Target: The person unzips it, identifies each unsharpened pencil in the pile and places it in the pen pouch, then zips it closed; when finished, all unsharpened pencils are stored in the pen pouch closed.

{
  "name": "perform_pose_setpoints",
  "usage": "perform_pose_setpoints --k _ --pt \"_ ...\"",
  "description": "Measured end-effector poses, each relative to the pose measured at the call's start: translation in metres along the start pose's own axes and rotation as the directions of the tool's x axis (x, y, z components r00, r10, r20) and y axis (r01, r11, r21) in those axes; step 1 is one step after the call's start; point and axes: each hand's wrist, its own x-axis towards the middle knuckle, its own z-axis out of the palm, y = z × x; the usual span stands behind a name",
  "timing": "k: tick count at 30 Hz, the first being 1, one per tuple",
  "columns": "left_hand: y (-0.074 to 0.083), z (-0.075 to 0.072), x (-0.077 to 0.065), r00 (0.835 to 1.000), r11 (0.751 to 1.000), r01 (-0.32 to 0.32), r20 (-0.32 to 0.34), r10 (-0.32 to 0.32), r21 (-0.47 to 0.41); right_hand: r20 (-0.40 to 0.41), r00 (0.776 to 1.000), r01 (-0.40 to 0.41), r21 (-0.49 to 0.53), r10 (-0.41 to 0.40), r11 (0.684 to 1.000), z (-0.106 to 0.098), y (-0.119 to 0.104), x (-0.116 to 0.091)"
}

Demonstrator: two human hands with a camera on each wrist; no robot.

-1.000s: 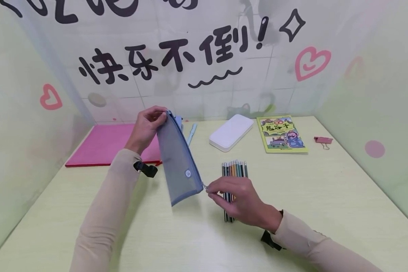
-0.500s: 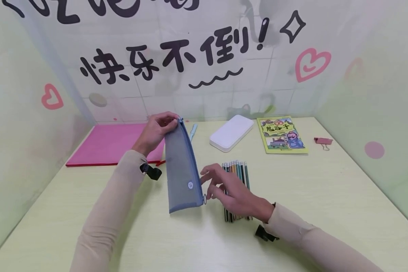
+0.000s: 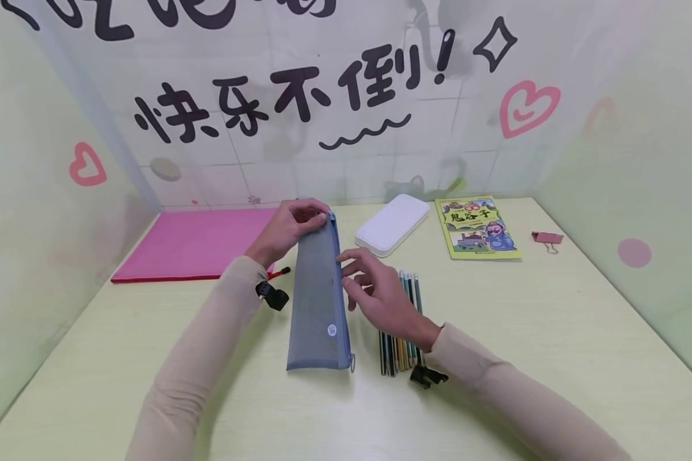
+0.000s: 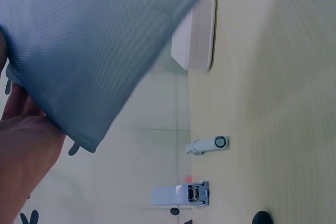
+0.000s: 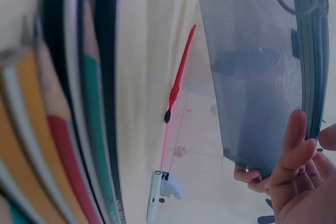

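The person's left hand [image 3: 288, 225] pinches the far corner of a grey-blue mesh pouch [image 3: 317, 301], which is held at a slope in the middle of the scene over the worktop [image 3: 299, 422], its near end lower; whether that end touches the surface is hard to tell. The right hand [image 3: 380, 291] is at the pouch's right side, its fingers loosely bent and a little apart, the foremost along the zip [image 3: 342, 314] (whether that fingertip presses on it or only lies close, the views leave unsure). The pull ring [image 3: 353, 363] hangs at the near end, away from both hands, and it cannot be told whether the two zip tapes are parted. The step in hand looks like working along that zipped edge. Doing it well would call for a firm pinch at the far corner, so the limp mesh stays taut, and a light touch by the right fingers, feeling for each tape separately rather than squeezing both together. The pencils [image 3: 402, 355] lie just to the right, under the right forearm's reach, so a raised wrist would avoid scattering them. The white case [image 3: 393, 224] rests beyond, apart from the pouch.
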Motion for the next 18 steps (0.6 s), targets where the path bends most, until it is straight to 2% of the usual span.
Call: perform_pose_setpoints --k 10,18 --pt "0.001 0.010 0.002 0.998 1.000 -0.004 0.063 0.004 0.000 -0.099 0.994 -0.034 0.029 0.037 0.999 -0.008 0.002 0.019" --pt "-0.002 0.010 0.001 0.996 1.000 0.000 0.093 -0.001 0.008 -0.139 0.988 -0.060 0.018 0.062 0.998 -0.007 0.004 0.028"
